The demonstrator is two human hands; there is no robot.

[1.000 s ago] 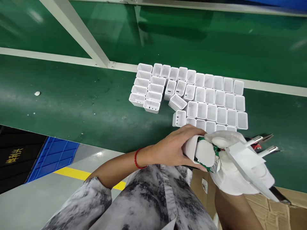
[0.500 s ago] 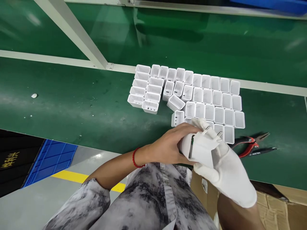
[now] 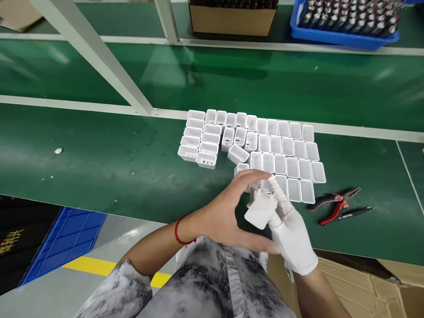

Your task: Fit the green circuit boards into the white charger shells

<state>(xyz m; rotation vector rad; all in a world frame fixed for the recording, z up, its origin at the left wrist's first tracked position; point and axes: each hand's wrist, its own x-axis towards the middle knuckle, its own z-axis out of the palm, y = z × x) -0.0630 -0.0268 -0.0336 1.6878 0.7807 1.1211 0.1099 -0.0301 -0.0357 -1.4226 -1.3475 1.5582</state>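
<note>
A white two-pin plug charger (image 3: 261,210) is in my right hand (image 3: 293,236), which wears a white glove and grips it from the right side. Its two metal pins point away from me, toward the far side of the bench. My bare left hand (image 3: 227,212) curves around the charger's left side. The thumb and fingers there are spread wide, with a gap between palm and charger. Just beyond my hands stand rows of white open-topped plastic housings (image 3: 280,164), several partly hidden behind my fingers. One housing (image 3: 238,153) sits askew among them.
Red-handled pliers (image 3: 336,205) and black tweezers (image 3: 356,213) lie at the right on the green bench (image 3: 149,176). A slanted white post (image 3: 96,57) rises at the left. On the back shelf are a cardboard box (image 3: 232,20) and a blue tray (image 3: 344,40) of small parts.
My left hand has loosened from the charger and its fingers have spread. The charger has turned and moved slightly left in my right hand. The view has tilted up, revealing the back shelf.
</note>
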